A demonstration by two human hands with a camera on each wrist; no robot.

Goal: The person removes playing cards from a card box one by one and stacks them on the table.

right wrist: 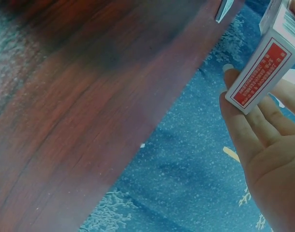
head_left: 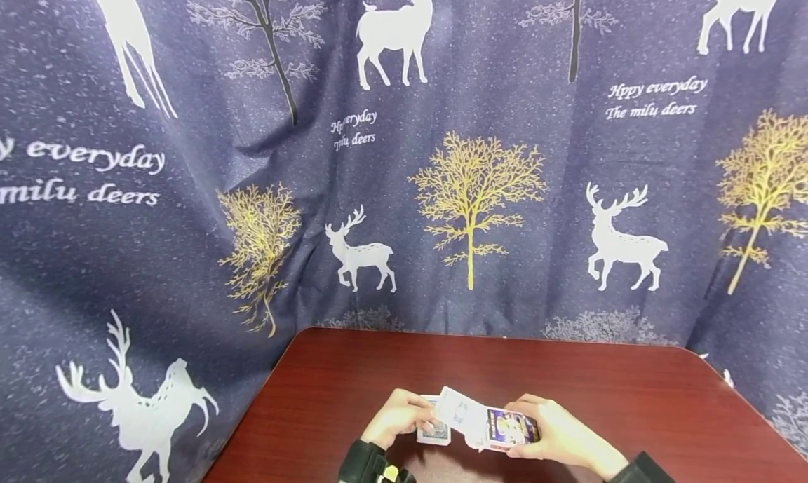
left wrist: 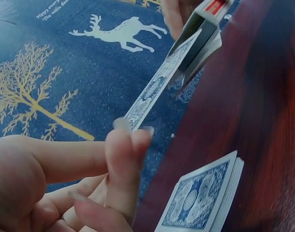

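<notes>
Between its thumb and fingertips my left hand pinches a playing card, whose far end reaches the open mouth of a card box. My right hand grips that box from its right side. In the right wrist view the box shows a red printed side panel, with fingers behind it. A stack of blue-backed playing cards lies on the table below the left hand. In the head view, the hand and the held card partly cover that stack.
The reddish-brown wooden table has rounded far corners. Behind it and to the left hangs a dark blue curtain printed with deer and trees. A small white speck shows near the table's edge in the right wrist view.
</notes>
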